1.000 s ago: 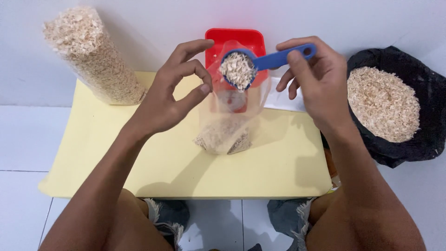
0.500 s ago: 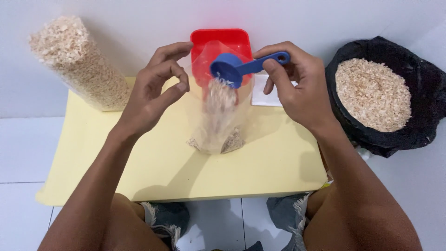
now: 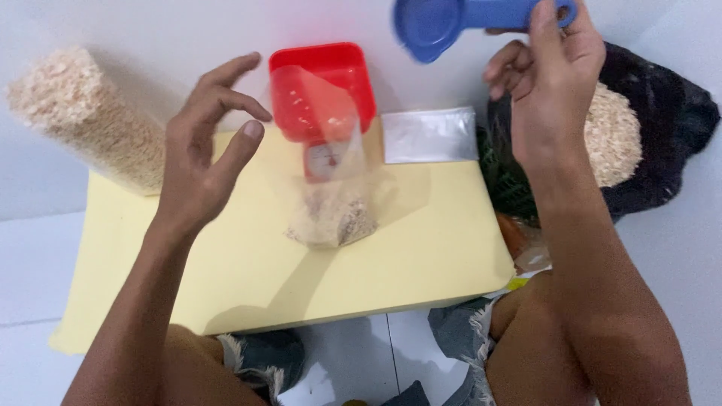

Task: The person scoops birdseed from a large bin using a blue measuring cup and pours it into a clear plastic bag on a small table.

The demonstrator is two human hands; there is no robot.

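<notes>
Right hand (image 3: 553, 83) has its grip clamped on the blue scoop (image 3: 451, 22), raised above the black sack (image 3: 669, 135). Left hand (image 3: 207, 162) has its grip apart, holding nothing, just left of the clear bag (image 3: 331, 203) standing on the yellow tabletop (image 3: 226, 256) before the red scale (image 3: 323, 90).
</notes>
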